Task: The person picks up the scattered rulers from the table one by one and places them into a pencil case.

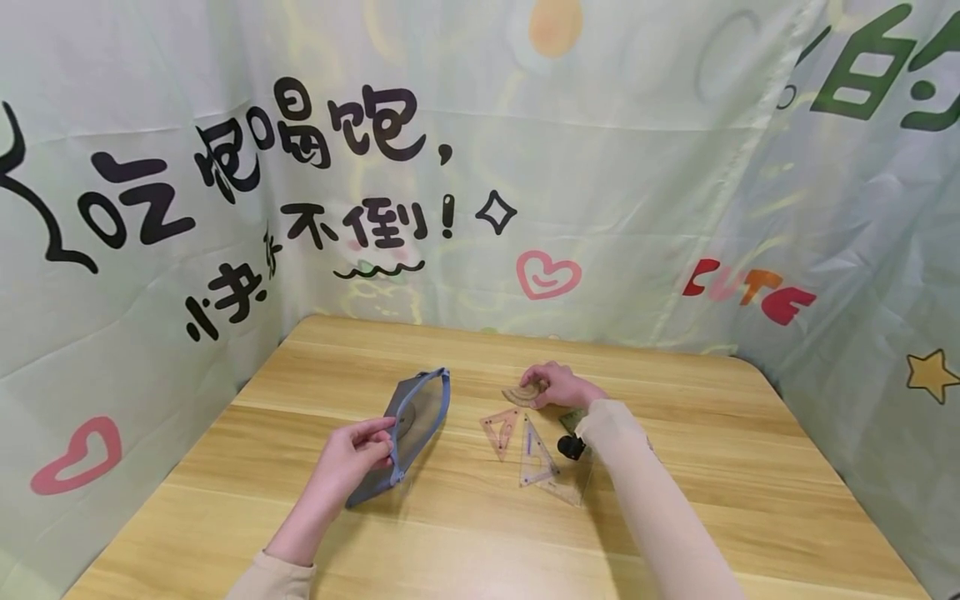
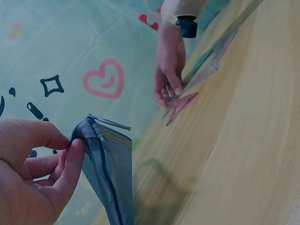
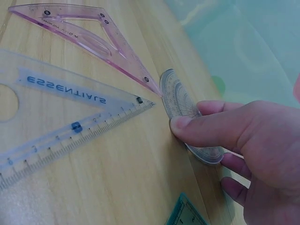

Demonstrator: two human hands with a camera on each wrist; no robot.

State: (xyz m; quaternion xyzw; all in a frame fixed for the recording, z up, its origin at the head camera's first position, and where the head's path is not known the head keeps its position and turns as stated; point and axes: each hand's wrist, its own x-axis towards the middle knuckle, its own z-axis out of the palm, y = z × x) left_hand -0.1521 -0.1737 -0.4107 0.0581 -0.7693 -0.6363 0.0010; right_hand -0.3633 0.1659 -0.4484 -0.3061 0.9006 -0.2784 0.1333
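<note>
With thumb and fingers, my left hand (image 1: 354, 454) pinches the edge of a grey-blue zip pouch (image 1: 422, 417), whose mouth gapes. The zip edge and pull tab (image 2: 110, 123) show in the left wrist view. Over at the right, my right hand (image 1: 558, 386) pinches a clear protractor (image 3: 176, 93) between thumb and fingers, close above the table. Beside it lie a pink set square (image 3: 89, 37) and a clear set square marked ESSENTIALS (image 3: 65, 93). A green ruler piece (image 3: 186, 213) shows partly, under the right forearm in the head view.
The wooden table (image 1: 465, 533) meets printed fabric curtains (image 1: 630, 183) at its back and sides. Another clear triangular piece (image 1: 572, 492) lies by the set squares. A black wrist camera (image 1: 571, 447) sits on the right wrist.
</note>
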